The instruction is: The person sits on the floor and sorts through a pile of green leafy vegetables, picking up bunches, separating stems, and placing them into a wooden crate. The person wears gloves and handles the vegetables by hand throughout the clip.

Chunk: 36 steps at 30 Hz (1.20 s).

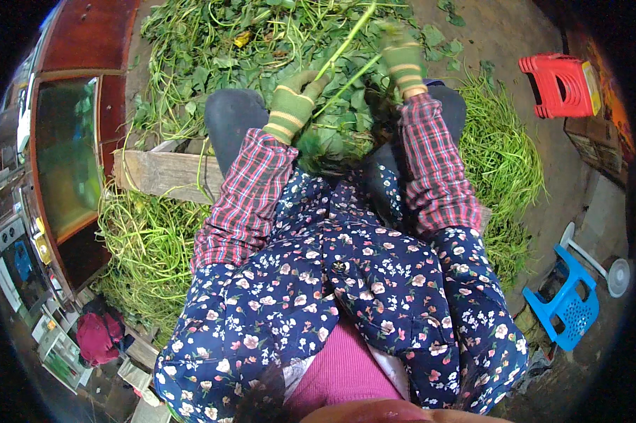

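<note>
My left hand (294, 103), in a green knit glove with pale stripes, grips a long green stem (349, 39) that slants up and right past the fingers. Beneath it a second stem (349, 84) runs from below the left hand up to my right hand (404, 61). That hand wears a matching glove and is motion-blurred over the leaves, so its fingers cannot be made out. A big heap of leafy green vines (207, 69) spreads before me. More leaves (339, 140) lie between my knees, under both hands.
Piles of stripped-looking stems lie at my right (503, 153) and left (143, 238). A wooden board (164, 172) juts out by my left knee. Rightward stand a red plastic stool (558, 87), a cardboard box (595, 143) and a blue plastic stool (569, 301). A glass-fronted cabinet (67, 148) is leftward.
</note>
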### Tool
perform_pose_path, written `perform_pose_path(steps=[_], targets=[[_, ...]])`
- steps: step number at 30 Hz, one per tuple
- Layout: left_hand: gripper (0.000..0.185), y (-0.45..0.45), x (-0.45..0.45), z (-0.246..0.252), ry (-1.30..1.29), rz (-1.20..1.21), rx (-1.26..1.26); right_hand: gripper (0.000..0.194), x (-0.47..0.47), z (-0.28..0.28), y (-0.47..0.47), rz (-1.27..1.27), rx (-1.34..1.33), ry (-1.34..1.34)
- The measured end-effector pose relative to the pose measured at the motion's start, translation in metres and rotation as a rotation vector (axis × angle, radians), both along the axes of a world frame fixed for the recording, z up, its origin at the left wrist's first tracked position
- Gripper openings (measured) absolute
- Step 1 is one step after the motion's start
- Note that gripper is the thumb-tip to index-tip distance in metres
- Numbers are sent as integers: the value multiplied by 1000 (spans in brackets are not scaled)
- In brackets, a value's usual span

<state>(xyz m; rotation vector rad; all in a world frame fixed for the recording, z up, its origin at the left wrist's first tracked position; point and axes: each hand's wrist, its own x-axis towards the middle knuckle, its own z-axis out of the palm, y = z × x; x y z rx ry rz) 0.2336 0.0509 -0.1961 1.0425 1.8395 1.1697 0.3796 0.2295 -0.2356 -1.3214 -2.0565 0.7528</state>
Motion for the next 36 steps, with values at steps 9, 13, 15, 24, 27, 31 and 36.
perform_pose_path(steps=[9, 13, 15, 24, 27, 31, 36], targets=[[31, 4, -2, -14, -193, 52, -130, 25, -25, 11, -62, 302, -503, 549], [28, 1, -5, -22, -196, 26, -86, 22, -38, 13, -79, 379, -542, 252], [29, -3, -4, -23, -180, 33, -71, 23, -37, 11, -78, 470, -468, 163], [24, 0, -13, -8, -444, -58, -178, 24, -4, -9, -26, -93, -334, 142], [23, -3, -18, -4, -538, -20, -152, 24, 1, -11, -29, -20, -744, 371], [25, 0, -22, -1, -579, 39, -85, 23, -24, -20, -78, 507, -676, 223], [27, 3, -25, -4, -318, 113, -195, 41, -40, -15, -109, 556, -708, 156]])
